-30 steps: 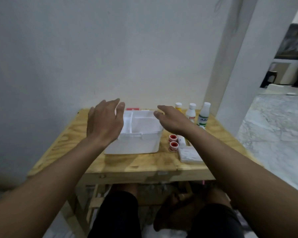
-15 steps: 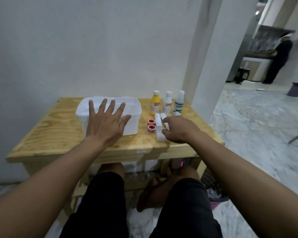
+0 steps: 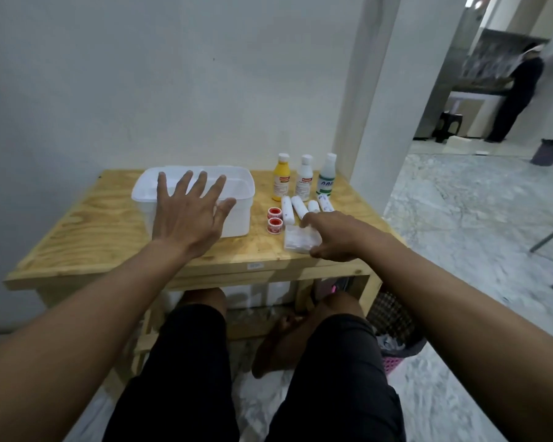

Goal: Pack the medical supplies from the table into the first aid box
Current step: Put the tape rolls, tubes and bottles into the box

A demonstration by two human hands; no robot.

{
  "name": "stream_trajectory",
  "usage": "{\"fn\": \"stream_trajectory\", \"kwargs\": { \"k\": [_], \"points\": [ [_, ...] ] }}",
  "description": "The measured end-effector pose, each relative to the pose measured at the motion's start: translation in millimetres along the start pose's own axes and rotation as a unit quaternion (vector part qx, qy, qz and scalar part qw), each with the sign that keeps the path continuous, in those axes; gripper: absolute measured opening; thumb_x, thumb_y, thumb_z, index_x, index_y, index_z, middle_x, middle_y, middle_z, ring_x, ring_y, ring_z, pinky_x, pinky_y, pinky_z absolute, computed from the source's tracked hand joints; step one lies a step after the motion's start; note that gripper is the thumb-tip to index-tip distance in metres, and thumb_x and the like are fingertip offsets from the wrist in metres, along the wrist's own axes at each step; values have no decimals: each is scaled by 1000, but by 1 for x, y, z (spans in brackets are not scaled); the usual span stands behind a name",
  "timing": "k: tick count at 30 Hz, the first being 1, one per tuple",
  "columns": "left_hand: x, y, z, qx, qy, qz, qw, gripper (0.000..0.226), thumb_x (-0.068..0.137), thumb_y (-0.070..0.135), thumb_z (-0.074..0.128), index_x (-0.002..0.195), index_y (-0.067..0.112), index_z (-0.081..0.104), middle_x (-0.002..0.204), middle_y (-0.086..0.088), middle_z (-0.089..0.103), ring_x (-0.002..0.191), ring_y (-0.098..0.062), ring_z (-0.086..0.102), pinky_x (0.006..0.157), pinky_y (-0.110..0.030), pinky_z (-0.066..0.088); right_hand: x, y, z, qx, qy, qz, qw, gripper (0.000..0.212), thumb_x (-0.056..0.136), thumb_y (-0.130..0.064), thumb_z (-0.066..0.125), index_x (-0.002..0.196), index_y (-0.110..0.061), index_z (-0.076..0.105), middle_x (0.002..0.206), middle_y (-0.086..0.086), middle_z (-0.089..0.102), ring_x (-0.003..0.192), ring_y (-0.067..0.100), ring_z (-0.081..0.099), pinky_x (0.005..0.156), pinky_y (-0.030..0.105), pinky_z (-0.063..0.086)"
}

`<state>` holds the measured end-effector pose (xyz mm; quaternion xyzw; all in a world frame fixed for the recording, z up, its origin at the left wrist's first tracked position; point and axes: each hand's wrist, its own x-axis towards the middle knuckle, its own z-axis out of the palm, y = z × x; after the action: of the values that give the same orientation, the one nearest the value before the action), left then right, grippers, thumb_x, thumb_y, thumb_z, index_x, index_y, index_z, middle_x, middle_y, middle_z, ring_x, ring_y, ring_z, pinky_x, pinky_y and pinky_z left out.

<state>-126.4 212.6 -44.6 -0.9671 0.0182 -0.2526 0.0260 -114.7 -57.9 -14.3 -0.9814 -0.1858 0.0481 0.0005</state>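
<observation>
The left hand (image 3: 189, 218) is hovering flat with its fingers spread wide and straight, holding nothing, over the near wall of the open white first aid box (image 3: 238, 220), which is sitting on the wooden table (image 3: 93, 224) directly beneath and beyond that palm. The right hand (image 3: 336, 239) is reaching down to the right of the box and is curling over a flat white gauze packet (image 3: 296, 242), with the index finger lying at the packet's far edge and the thumb pressing at its near corner, so the packet is being pinched between them while it is resting on the table. Between the two hands, just left of the packet, two red-and-white tape rolls (image 3: 274, 219) are lying one behind the other. Just beyond the right hand's fingertips, four white bandage rolls (image 3: 299, 207) are lying side by side. Farther beyond them, a yellow bottle (image 3: 281, 178), a white bottle (image 3: 304, 180) and a clear bottle (image 3: 327, 178) with a green label are standing upright in a row.
</observation>
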Motion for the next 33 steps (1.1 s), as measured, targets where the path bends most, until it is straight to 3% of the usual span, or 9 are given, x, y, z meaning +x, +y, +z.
{"fn": "stream_trajectory", "kwargs": {
  "k": [3, 12, 15, 19, 21, 24, 28, 33],
  "points": [
    [-1, 0, -1, -10, -3, 1, 1000, 70, 99, 61, 7, 155, 29, 34, 157, -9, 40, 148, -33, 30, 117, -64, 8, 1, 2, -12, 41, 12, -7, 999, 66, 81, -37, 74, 140, -27, 44, 134, 1, 55, 112, 21, 52, 88, 34, 46],
    [13, -24, -19, -64, 37, -46, 996, 60, 103, 55, 15, 155, 30, 33, 159, -7, 38, 150, -30, 25, 118, -62, 10, 33, -36, -94, 107, 105, -45, 988, 57, 77, -46, 77, 126, -27, 56, 120, -1, 62, 97, 18, 55, 84, 32, 46],
    [25, -40, -21, -72, 15, -104, 992, 59, 103, 52, 16, 156, 30, 31, 161, -7, 33, 151, -30, 22, 118, -62, 8, 56, -58, -108, 100, 106, -45, 988, 57, 78, -52, 76, 124, -22, 59, 125, 1, 60, 100, 18, 53, 81, 31, 42],
    [34, -52, -18, -112, -48, -167, 978, 61, 102, 53, 12, 158, 30, 25, 165, -9, 23, 153, -32, 14, 119, -63, 5, 82, -89, -115, 105, 96, -34, 989, 57, 79, -52, 73, 114, -8, 68, 121, 10, 64, 108, 29, 61, 89, 39, 51],
    [35, -53, -16, -117, -80, -174, 974, 62, 102, 54, 11, 158, 30, 22, 166, -10, 19, 153, -32, 11, 119, -63, 4, 96, -101, -116, 119, 79, -23, 989, 57, 77, -53, 74, 108, -6, 68, 111, 10, 67, 97, 30, 64, 76, 37, 55],
    [37, -53, -16, -107, -108, -169, 974, 62, 102, 54, 11, 158, 31, 22, 166, -9, 20, 152, -34, 13, 118, -64, 6, 109, -115, -116, 115, 52, -7, 992, 53, 76, -55, 75, 94, -7, 63, 86, 4, 63, 71, 24, 62, 55, 30, 49],
    [37, -54, -18, -123, -119, -184, 968, 57, 104, 45, 15, 157, 29, 27, 164, -9, 26, 151, -32, 20, 119, -60, 11, 115, -126, -112, 121, 16, 14, 992, 46, 79, -51, 75, 76, -10, 55, 80, 5, 64, 68, 22, 64, 72, 36, 59],
    [30, -48, -19, -136, -98, -185, 968, 53, 105, 35, 20, 156, 27, 31, 161, -6, 33, 150, -29, 23, 118, -55, 16, 114, -132, -98, 116, -35, 35, 992, 45, 79, -47, 76, 85, -8, 53, 94, 11, 69, 87, 28, 71, 82, 41, 60]
  ]
}}
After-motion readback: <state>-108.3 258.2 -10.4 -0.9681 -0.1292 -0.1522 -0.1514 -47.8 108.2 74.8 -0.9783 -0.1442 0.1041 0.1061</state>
